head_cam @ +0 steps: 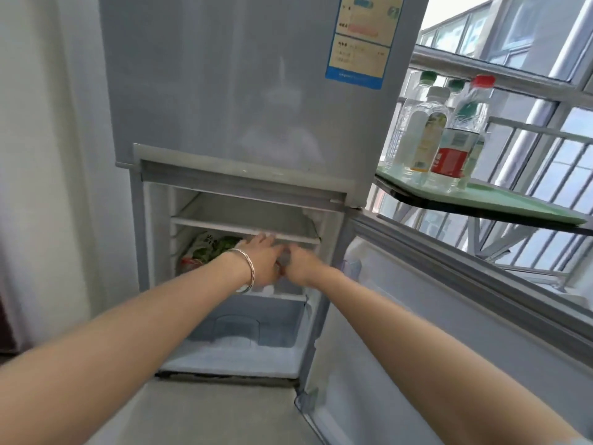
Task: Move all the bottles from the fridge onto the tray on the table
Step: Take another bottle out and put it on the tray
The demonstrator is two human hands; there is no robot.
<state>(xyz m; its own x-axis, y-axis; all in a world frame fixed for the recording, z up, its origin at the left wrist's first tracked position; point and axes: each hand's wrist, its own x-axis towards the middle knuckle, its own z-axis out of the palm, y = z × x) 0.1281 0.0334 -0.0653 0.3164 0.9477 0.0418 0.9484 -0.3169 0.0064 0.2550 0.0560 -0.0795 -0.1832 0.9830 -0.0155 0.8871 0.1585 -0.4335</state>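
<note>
The grip is doubled here — left hand (261, 263) and right hand (301, 264) meet just under the middle shelf (244, 228) of the open fridge (244, 123), closing around something small and dark between them; whether it is a bottle is too blurred to tell, and how tightly either hand holds cannot be told. Both are equally near it. Behind the left hand lies a bag of greens (211, 248). Further off to the right, well apart, the tray (513, 200) sits on the counter with several bottles (449, 130) upright on it — so I judge the carry must swing right and upward.
</note>
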